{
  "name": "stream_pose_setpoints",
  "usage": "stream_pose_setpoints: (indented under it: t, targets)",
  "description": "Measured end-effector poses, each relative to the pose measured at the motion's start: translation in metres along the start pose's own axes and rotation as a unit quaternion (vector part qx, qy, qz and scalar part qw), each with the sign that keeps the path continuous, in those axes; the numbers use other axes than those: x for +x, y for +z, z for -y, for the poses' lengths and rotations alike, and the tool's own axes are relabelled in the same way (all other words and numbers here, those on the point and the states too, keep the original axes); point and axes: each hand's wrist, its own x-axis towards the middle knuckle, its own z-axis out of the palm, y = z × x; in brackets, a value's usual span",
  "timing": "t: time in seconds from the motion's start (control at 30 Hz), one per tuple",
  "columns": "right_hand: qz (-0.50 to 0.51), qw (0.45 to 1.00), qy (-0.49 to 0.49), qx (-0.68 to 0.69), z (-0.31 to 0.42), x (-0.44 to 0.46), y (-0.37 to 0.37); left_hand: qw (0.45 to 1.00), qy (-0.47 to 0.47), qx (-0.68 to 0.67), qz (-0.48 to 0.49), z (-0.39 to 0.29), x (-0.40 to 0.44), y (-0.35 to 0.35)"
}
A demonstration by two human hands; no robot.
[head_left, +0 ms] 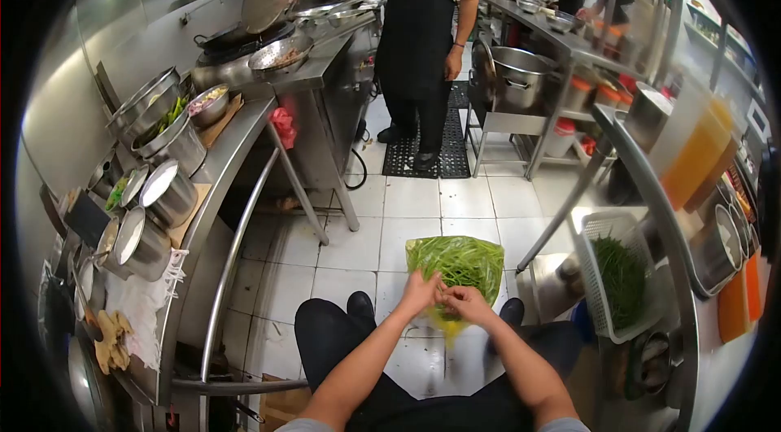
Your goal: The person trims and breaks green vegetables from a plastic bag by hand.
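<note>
A clear plastic bag of green vegetables (468,257) is between my knees, above the white tiled floor. At its near edge my left hand (421,292) has its fingers closed and bent toward the other hand. My right hand (466,303) is closed too, its fingertips pinched close beside the left ones. Both hands touch the near side of the bag, where some yellowish-green material hangs below them. What exactly lies between the fingertips is too small to make out.
A co-worker in a black apron (416,17) stands ahead on a black mat (450,119), one hand at a pan. Steel pots (167,196) line the left counter (236,139). At right, a white basket (598,269) holds greens below a steel shelf.
</note>
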Motion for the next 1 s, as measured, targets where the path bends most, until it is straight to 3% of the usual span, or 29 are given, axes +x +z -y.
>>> stream_pose_setpoints:
  t: [0.1,0.4,0.47,0.67,0.9,0.97,1.0]
  targets:
    - [-0.030,0.995,-0.069,-0.068,-0.018,0.007,-0.004,1.000,0.002,-0.024,-0.013,0.001,0.000,-0.001]
    - [-0.044,0.998,-0.004,0.036,-0.006,0.004,0.005,0.994,-0.024,-0.094,-0.053,-0.001,0.004,-0.009]
    - [-0.066,0.998,-0.017,-0.016,-0.012,0.007,0.003,0.994,-0.005,-0.106,-0.040,0.002,0.003,-0.010]
    - [-0.105,0.992,-0.002,0.073,0.005,0.004,0.011,0.992,0.034,-0.116,-0.044,-0.014,-0.003,-0.004]
    - [-0.095,0.994,-0.036,0.041,0.013,0.009,0.004,0.983,0.025,-0.163,-0.085,-0.027,-0.002,-0.004]
    - [-0.154,0.979,-0.058,-0.122,0.013,0.011,0.001,0.985,0.030,-0.155,-0.068,-0.024,-0.002,-0.004]
    - [-0.200,0.971,-0.024,-0.131,0.011,0.013,0.001,0.982,0.032,-0.166,-0.085,-0.025,-0.004,0.000]
